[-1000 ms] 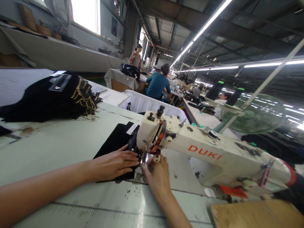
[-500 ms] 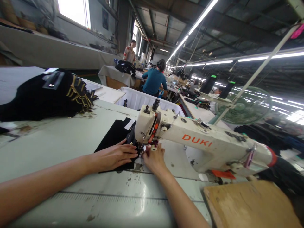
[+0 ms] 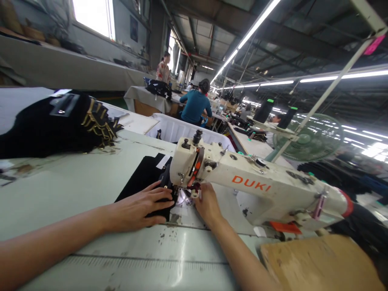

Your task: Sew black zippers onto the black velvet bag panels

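My left hand (image 3: 148, 205) lies with fingers stretched over a piece of black fabric (image 3: 139, 173) on the sewing machine's bed. A white label (image 3: 163, 161) and a small metal fitting (image 3: 165, 187) show on the fabric, whose right edge is beside the needle area. My right hand (image 3: 208, 205) is just right of the needle area, below the head of the cream sewing machine (image 3: 222, 161). Its fingers are curled, and the tips are partly hidden by the machine; whatever they pinch cannot be made out. A lamp lights the needle plate (image 3: 182, 199) between both hands.
Black pieces with brass-coloured fittings (image 3: 60, 125) are heaped on the left. Behind the machine stands a white bin (image 3: 188, 128). A wooden board (image 3: 318, 264) is at the lower right, thread cones (image 3: 264, 110) and a fan (image 3: 309, 135) behind. Other people sit and stand farther back.
My right hand has moved right, away from the needle, uncovering the lit plate. My left hand and the black fabric have shifted slightly left. The view has tilted a little.
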`<action>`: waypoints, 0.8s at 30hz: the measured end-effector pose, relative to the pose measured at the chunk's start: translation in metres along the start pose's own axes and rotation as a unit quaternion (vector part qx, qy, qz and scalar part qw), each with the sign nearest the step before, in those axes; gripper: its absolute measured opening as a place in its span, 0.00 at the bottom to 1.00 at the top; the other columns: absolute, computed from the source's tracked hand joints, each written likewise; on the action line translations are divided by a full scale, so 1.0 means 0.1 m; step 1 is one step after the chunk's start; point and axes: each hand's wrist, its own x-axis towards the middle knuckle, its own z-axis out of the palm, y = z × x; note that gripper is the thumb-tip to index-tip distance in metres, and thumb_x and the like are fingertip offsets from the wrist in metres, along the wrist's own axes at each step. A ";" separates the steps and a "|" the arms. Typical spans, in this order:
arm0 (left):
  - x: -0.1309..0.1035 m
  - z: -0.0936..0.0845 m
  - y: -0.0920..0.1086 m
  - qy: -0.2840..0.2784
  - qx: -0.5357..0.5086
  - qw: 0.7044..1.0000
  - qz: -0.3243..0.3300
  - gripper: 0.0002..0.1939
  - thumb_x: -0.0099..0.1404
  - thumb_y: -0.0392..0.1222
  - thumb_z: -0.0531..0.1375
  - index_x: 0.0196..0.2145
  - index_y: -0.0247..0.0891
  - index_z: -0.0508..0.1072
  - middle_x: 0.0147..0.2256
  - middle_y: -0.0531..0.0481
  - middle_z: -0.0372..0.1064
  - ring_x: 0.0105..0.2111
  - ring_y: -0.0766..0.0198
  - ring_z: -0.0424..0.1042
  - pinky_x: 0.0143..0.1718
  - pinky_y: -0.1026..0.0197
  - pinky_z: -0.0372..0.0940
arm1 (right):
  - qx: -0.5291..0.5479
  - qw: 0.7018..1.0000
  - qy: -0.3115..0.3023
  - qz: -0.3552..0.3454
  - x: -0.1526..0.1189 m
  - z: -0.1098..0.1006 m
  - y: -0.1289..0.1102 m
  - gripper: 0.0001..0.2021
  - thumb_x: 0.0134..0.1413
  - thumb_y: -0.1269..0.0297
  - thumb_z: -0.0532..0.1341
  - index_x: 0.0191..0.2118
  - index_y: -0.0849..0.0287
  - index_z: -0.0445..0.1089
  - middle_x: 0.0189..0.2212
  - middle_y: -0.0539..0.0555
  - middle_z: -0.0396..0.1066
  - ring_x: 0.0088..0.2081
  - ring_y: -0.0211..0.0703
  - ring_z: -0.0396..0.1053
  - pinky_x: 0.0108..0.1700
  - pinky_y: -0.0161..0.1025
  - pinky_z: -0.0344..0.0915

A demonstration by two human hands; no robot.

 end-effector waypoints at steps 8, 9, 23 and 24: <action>0.04 0.19 0.05 0.090 -0.030 0.995 -0.032 0.15 0.75 0.40 0.56 0.55 0.39 0.77 0.51 0.45 0.76 0.54 0.56 0.73 0.59 0.57 0.68 | 0.024 0.960 0.051 -0.273 -0.31 0.11 -0.07 0.11 0.67 0.73 0.61 0.52 0.61 0.73 0.46 0.57 0.78 0.45 0.49 0.74 0.50 0.44 0.72; 0.05 0.21 0.04 0.101 -0.040 0.993 -0.045 0.15 0.76 0.40 0.55 0.53 0.40 0.78 0.50 0.46 0.77 0.53 0.57 0.74 0.59 0.58 0.68 | 0.023 0.961 0.047 -0.272 -0.29 0.15 -0.06 0.11 0.66 0.73 0.61 0.52 0.61 0.73 0.47 0.57 0.78 0.46 0.50 0.74 0.51 0.44 0.72; 0.03 0.15 0.00 0.122 -0.099 0.986 -0.054 0.15 0.76 0.39 0.56 0.55 0.43 0.78 0.50 0.49 0.77 0.52 0.61 0.74 0.57 0.63 0.68 | -0.010 0.967 0.024 -0.254 -0.18 0.28 -0.09 0.07 0.68 0.72 0.60 0.37 0.59 0.73 0.35 0.54 0.78 0.38 0.45 0.74 0.43 0.42 0.71; 0.02 0.16 0.00 0.112 -0.091 0.988 -0.051 0.15 0.76 0.39 0.56 0.56 0.43 0.77 0.51 0.49 0.76 0.53 0.61 0.73 0.58 0.63 0.68 | -0.008 0.967 0.027 -0.252 -0.18 0.29 -0.09 0.07 0.68 0.72 0.60 0.37 0.59 0.73 0.35 0.54 0.78 0.39 0.45 0.74 0.43 0.42 0.71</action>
